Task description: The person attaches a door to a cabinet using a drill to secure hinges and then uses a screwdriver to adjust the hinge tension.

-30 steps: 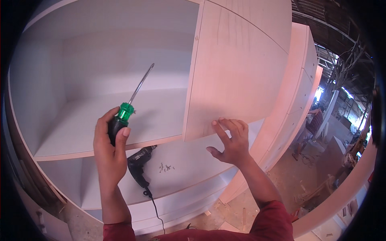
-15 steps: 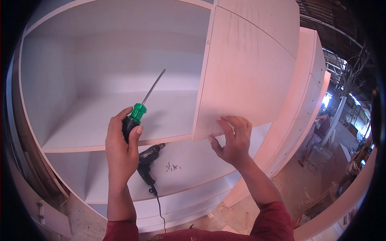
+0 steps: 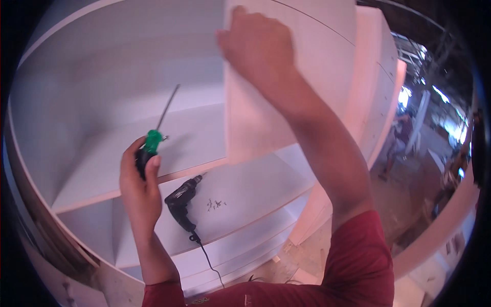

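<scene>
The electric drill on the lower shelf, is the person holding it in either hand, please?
No, the drill lies free on the shelf, while the left hand grips a green-handled screwdriver and the right hand presses the door panel.

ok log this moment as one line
left hand: holds green-handled screwdriver | right hand: on white cabinet door | corded drill, screws on shelf

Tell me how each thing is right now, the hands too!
Left hand: shut on the screwdriver.
Screwdriver: held, shaft pointing up.
Right hand: raised, flat on the cabinet door.
Cabinet door: partly open.
Drill: lying on the shelf, cord attached.
Screws: loose on the shelf.
</scene>
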The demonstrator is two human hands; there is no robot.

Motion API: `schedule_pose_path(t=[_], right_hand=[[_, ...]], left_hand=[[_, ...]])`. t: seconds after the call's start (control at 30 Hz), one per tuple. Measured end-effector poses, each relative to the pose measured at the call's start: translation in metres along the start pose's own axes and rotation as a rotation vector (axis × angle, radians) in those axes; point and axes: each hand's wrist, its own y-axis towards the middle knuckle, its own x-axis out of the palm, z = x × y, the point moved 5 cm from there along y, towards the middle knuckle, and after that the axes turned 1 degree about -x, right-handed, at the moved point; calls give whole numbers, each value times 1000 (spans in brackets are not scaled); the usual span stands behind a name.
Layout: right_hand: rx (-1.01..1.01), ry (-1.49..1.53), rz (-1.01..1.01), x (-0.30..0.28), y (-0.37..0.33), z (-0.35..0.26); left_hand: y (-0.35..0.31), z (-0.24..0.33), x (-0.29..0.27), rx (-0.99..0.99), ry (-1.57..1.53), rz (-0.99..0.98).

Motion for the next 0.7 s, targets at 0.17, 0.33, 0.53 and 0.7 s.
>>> schedule_pose_path(t=[0.17,0.33,0.53,0.7], right_hand=[[-50,75,129,-7,-9,-4],[-129,186,-76,-24,-48,31],[48,-65,-783,16,-137,202],[442,9,-416,67,-133,428]], left_hand=[[0,-8,2,22,-4,-17],[0,-12,3,-44,25,-22],[0,-13,7,-17,-70,-28],[-27,-33,-8,212,-207,187]])
